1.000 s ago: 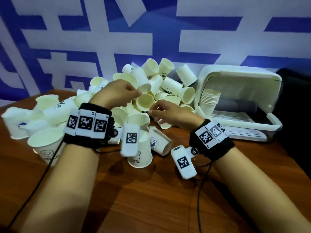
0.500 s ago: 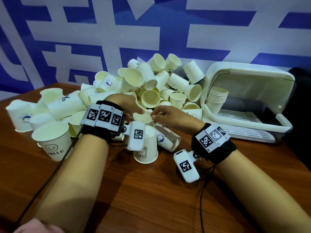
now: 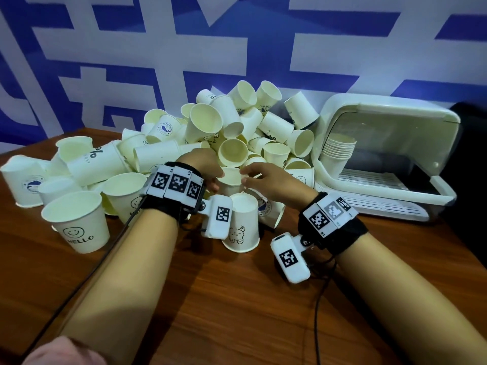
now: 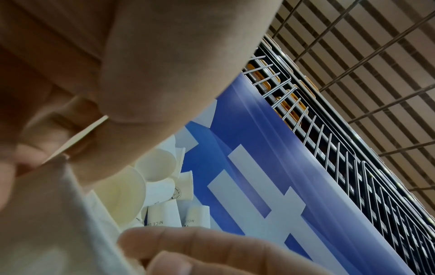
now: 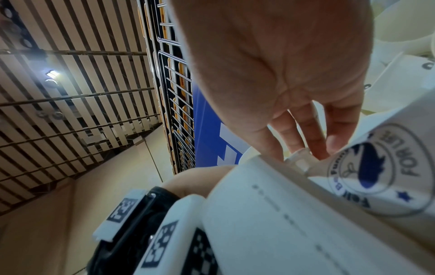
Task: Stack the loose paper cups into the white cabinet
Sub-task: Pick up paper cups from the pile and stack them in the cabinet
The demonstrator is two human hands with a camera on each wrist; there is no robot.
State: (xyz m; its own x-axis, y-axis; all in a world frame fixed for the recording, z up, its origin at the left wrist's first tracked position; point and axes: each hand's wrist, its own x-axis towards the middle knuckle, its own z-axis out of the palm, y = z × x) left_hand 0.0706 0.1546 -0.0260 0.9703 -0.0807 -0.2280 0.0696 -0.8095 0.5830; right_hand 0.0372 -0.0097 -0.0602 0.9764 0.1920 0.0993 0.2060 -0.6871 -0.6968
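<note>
left hand + right hand | both apparently pinching one cup | pile front

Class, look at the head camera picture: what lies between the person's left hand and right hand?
In the head view, one paper cup sits between the left hand and the right hand; fingertips of both touch its rim.
</note>
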